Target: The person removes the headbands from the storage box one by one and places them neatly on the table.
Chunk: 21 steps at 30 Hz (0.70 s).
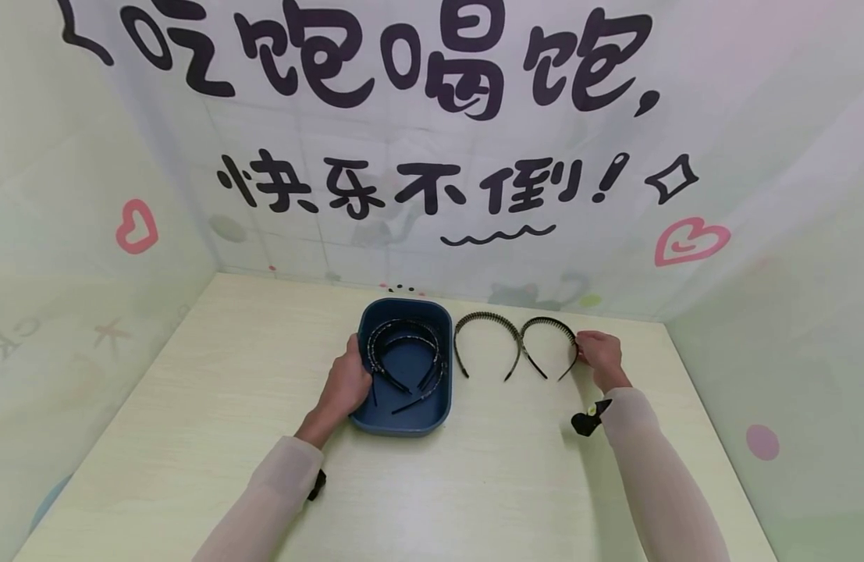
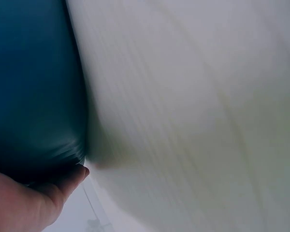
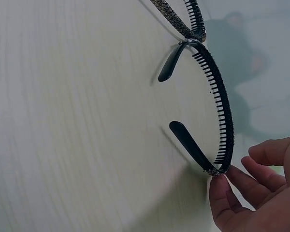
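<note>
My left hand point(image 1: 346, 381) grips the left side of a dark blue plastic bin point(image 1: 401, 431), which stands on the table. In the left wrist view, the fingers point(image 2: 70, 181) lie at the bin's edge. Inside the bin lie several dark headbands point(image 1: 395, 383), overlapping each other. To the right, my right hand point(image 1: 600, 355) pinches the right side of a black toothed headband point(image 3: 226, 108) between thumb and fingertips. That headband has small sparkly trim near its bends, and its two ends point toward me. Beside it lies a glittery toothed headband point(image 1: 486, 315), its side meeting the black one.
The pale wood-grain table point(image 1: 474, 499) runs back to a printed fabric wall point(image 1: 403, 257) with large black characters. Fabric sides also rise on the left and right. Both headbands outside the bin lie close to the back wall, right of the bin.
</note>
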{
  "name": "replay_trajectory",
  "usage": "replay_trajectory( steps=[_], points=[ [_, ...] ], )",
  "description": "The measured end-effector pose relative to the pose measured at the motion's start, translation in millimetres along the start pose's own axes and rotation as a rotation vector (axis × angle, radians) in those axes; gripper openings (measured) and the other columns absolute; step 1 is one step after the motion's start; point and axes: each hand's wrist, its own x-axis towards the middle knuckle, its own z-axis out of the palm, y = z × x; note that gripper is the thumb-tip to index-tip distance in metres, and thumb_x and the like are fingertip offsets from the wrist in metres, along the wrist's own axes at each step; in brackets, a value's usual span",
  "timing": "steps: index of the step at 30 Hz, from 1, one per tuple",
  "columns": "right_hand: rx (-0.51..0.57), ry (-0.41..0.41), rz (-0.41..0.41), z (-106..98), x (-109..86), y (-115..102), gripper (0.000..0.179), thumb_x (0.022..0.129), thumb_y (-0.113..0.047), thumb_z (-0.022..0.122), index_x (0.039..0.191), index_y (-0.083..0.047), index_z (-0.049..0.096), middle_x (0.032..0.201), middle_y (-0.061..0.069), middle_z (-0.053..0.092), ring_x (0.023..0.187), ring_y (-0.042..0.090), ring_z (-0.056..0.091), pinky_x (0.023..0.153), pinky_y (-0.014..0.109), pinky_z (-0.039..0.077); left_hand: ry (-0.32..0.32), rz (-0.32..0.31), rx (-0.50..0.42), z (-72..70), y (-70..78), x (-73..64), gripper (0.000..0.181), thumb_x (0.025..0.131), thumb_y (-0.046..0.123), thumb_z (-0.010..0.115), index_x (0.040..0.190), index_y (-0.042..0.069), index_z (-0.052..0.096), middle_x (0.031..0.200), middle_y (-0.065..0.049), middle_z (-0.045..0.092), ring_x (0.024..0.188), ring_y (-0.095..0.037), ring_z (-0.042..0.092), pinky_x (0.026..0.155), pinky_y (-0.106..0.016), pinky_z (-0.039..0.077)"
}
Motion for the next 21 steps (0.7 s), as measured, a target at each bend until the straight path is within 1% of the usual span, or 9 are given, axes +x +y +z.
replay_trajectory(
  steps=[3,5,8,10,15,18,21],
  points=[
    [-0.065,0.023,-0.032,0,-2.0,0,0.040,0.098,-0.016,0.051,0.132,0.004,0.059,0.123,0.013,0.059,0.093,0.015,0.055,0.075,0.024,0.048,-0.001,0.001,-0.002,-0.3,0.6,-0.9,0.055,0.092,-0.003,0.046,0.145,-0.004,0.030,0.111,-0.032,0.066,0.084,-0.036,0.069,0.065,-0.042,0.051],
    [-0.106,0.059,-0.066,1,-4.9,-1,0.040,0.097,-0.016,0.050,0.130,0.004,0.060,0.127,0.017,0.059,0.094,0.017,0.054,0.072,0.024,0.046,-0.005,0.001,-0.001,-0.5,1.0,-1.3,0.056,0.091,-0.003,0.046,0.145,-0.005,0.030,0.112,-0.033,0.065,0.085,-0.037,0.069,0.065,-0.042,0.051],
    [-0.140,0.115,-0.118,5,-9.1,-5,0.039,0.095,-0.016,0.050,0.126,0.003,0.064,0.128,0.020,0.061,0.094,0.018,0.053,0.069,0.023,0.043,-0.009,-0.007,0.001,-1.1,1.7,-1.5,0.056,0.092,-0.003,0.046,0.145,-0.005,0.029,0.113,-0.033,0.065,0.086,-0.037,0.069,0.066,-0.043,0.051],
    [-0.142,0.125,-0.150,9,-12.1,-9,0.038,0.095,-0.016,0.051,0.126,0.003,0.065,0.127,0.021,0.062,0.095,0.018,0.054,0.069,0.023,0.042,-0.009,-0.011,0.005,-1.5,1.9,-1.0,0.057,0.092,-0.003,0.046,0.146,-0.004,0.029,0.113,-0.033,0.065,0.086,-0.037,0.069,0.066,-0.042,0.051],
    [-0.139,0.060,-0.203,24,-22.2,-21,0.038,0.098,-0.017,0.051,0.128,0.002,0.063,0.129,0.020,0.061,0.104,0.025,0.057,0.079,0.030,0.046,-0.007,-0.014,0.010,-2.2,1.7,0.2,0.057,0.091,-0.003,0.046,0.146,-0.004,0.028,0.112,-0.032,0.065,0.085,-0.035,0.069,0.065,-0.042,0.051],
    [-0.129,0.002,-0.239,35,-28.9,-28,0.038,0.099,-0.017,0.051,0.130,0.003,0.061,0.130,0.022,0.060,0.112,0.034,0.060,0.087,0.038,0.048,-0.009,-0.014,0.010,-2.3,1.6,0.0,0.056,0.092,-0.003,0.046,0.145,-0.004,0.029,0.111,-0.032,0.066,0.083,-0.035,0.069,0.064,-0.041,0.051],
    [-0.111,-0.065,-0.261,46,-36.0,-33,0.038,0.100,-0.015,0.051,0.132,0.004,0.059,0.132,0.023,0.059,0.118,0.040,0.059,0.096,0.045,0.047,-0.009,-0.014,0.007,-1.9,1.6,-0.6,0.055,0.092,-0.003,0.046,0.144,-0.004,0.030,0.111,-0.032,0.066,0.083,-0.035,0.069,0.064,-0.041,0.051]
  ],
)
